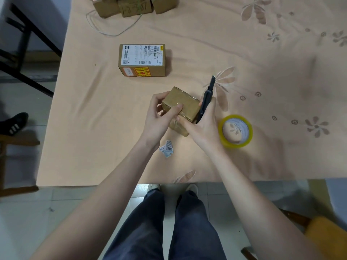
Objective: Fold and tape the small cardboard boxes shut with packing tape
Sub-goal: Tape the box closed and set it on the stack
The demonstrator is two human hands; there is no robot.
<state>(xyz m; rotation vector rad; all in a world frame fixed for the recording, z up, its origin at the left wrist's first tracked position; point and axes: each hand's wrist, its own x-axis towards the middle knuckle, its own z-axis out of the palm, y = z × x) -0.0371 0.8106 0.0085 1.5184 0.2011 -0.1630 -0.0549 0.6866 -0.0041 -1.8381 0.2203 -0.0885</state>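
Observation:
A small plain cardboard box [185, 104] is held tilted over the middle of the table, with clear tape glinting on its top. My left hand [159, 117] grips its left end, thumb pressed on the near face. My right hand [202, 126] holds a black utility knife [206, 99] against the box's right side, its fingers also touching the box's lower face. A roll of yellow-edged clear packing tape [235, 131] lies flat just right of my right hand.
A taped box with a shipping label [142, 60] stands farther back. Several more boxes [129, 5] and a thin wire sit at the far edge. Torn barcode stickers [166, 148] lie near the front. A peach floral cloth [262, 72] covers the table.

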